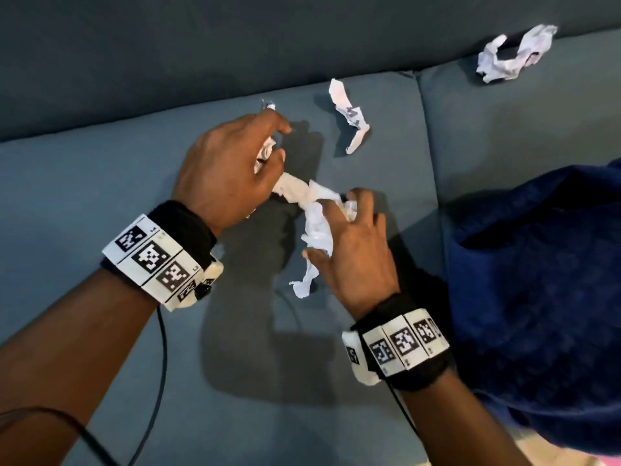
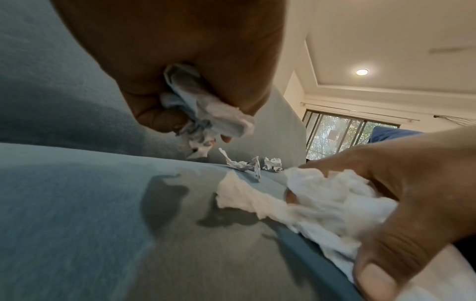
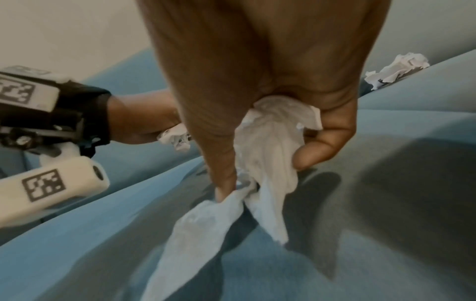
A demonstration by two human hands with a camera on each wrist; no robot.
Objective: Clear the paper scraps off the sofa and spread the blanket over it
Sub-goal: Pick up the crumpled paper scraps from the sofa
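Observation:
Just above the blue-grey sofa seat [image 1: 134,183], my left hand [image 1: 232,169] grips crumpled white paper scraps [image 2: 195,110] in its curled fingers. To its right, my right hand [image 1: 349,237] clutches a long torn white scrap [image 1: 316,230] that hangs down toward the cushion [image 3: 262,154]. A twisted scrap [image 1: 349,116] lies loose on the seat beyond the hands. Another crumpled scrap [image 1: 514,53] rests against the backrest on the right cushion. The dark blue blanket [image 1: 537,297] is heaped at the right.
The sofa backrest [image 1: 235,38] runs along the top. A seam between seat cushions [image 1: 426,146] lies right of the hands. Black cables [image 1: 161,348] trail from both wrist bands. The left wrist view shows a window [image 2: 342,136] and a ceiling light [image 2: 362,71].

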